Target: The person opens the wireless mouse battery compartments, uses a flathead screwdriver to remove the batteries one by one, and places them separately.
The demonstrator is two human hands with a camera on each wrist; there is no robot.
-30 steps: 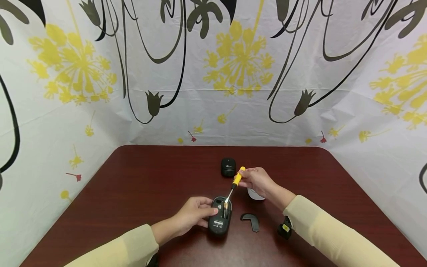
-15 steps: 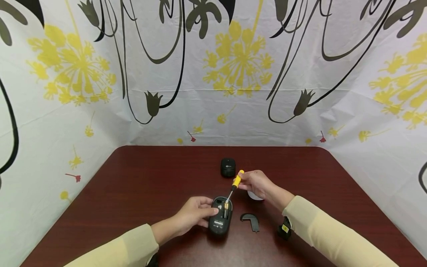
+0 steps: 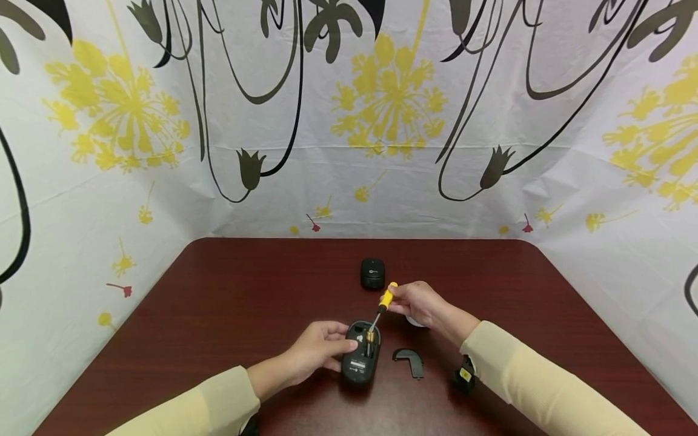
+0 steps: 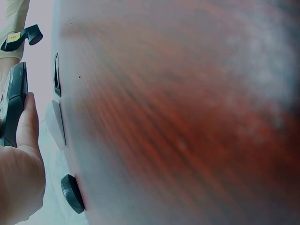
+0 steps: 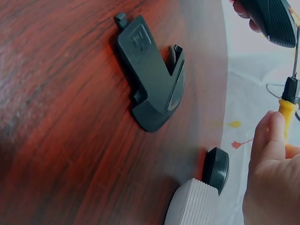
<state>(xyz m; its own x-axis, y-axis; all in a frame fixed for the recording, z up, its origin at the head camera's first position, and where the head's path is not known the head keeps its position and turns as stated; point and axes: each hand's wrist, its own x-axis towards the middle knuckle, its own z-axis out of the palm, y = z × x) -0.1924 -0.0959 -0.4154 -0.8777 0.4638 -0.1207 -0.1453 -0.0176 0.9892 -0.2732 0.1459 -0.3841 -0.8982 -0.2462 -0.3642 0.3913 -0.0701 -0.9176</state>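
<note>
Mouse [image 3: 357,372] abv dk-red tbl [image 3: 245,290]; wht flwr-print cloth [image 3: 338,181] bhd.

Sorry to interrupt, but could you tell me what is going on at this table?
A person's left hand holds a computer mouse, underside up, with a battery showing in it. Their right hand grips a yellow-handled screwdriver, its tip at the battery's far end. The battery cover is off, lying on the table right of the mouse.

The right wrist view crops the black mouse [image 5: 273,22].
</note>
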